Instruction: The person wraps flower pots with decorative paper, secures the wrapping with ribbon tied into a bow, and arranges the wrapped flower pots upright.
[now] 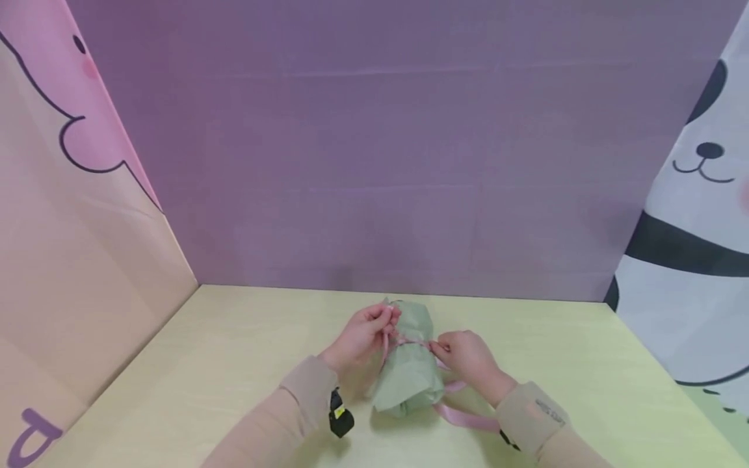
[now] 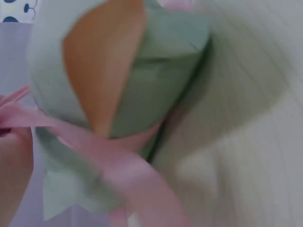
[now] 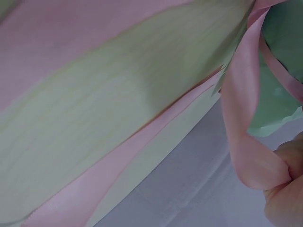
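A bundle wrapped in pale green paper [image 1: 409, 383] lies on the table, with a pink ribbon [image 1: 413, 342] round its middle. My left hand [image 1: 364, 330] pinches the ribbon between thumb and fingers at the bundle's upper left side. On the other side, my right hand [image 1: 469, 356] grips another length, and its fingers [image 3: 286, 198] curl round a loop of ribbon [image 3: 241, 94] in the right wrist view. An orange-brown patch [image 2: 106, 61] shows between the paper folds in the left wrist view, where the ribbon [image 2: 118, 163] crosses the wrapping.
Loose ribbon tails [image 1: 468, 418] trail over the pale wooden table [image 1: 251, 364] under my right wrist. A purple backdrop [image 1: 374, 162] stands behind the table. Cartoon-printed panels flank it, a pink figure [image 1: 76, 71] on the left and a panda [image 1: 696, 273] on the right.
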Action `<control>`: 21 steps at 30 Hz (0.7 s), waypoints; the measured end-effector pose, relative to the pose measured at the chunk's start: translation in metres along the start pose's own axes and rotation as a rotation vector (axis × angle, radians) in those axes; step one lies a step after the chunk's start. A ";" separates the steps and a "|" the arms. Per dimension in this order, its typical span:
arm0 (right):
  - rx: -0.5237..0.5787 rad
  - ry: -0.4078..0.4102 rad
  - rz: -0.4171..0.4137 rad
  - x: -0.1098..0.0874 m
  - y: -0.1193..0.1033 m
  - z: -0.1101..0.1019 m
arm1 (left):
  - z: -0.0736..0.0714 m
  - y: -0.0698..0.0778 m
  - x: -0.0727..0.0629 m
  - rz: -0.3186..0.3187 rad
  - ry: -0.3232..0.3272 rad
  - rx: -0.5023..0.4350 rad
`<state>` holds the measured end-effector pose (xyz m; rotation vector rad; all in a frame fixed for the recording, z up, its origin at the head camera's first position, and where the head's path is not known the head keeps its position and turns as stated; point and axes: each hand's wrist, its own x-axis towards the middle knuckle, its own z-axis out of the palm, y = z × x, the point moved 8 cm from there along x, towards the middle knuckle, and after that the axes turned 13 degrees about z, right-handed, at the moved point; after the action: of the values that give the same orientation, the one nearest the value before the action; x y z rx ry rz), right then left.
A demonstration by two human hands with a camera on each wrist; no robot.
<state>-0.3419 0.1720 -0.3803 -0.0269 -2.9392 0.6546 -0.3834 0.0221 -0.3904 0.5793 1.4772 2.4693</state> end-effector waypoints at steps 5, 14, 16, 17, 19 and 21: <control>-0.006 0.012 -0.026 -0.001 -0.003 0.000 | -0.012 -0.012 -0.003 -0.062 0.094 0.050; 0.063 -0.021 0.018 0.000 0.006 0.002 | -0.009 -0.016 -0.009 -0.046 0.118 0.052; 0.138 -0.060 0.050 0.002 0.015 0.004 | -0.005 -0.016 -0.008 -0.041 0.098 0.066; 0.176 -0.085 0.063 0.003 0.020 0.004 | -0.004 -0.016 -0.008 -0.036 0.091 0.076; 0.292 -0.153 0.105 0.005 0.030 0.004 | -0.004 -0.017 -0.008 -0.039 0.088 0.091; 0.376 -0.245 0.117 0.006 0.039 0.003 | -0.002 -0.017 -0.007 -0.042 0.083 0.114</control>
<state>-0.3486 0.2068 -0.3987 -0.0868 -3.0008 1.3040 -0.3781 0.0257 -0.4083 0.4654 1.6526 2.4165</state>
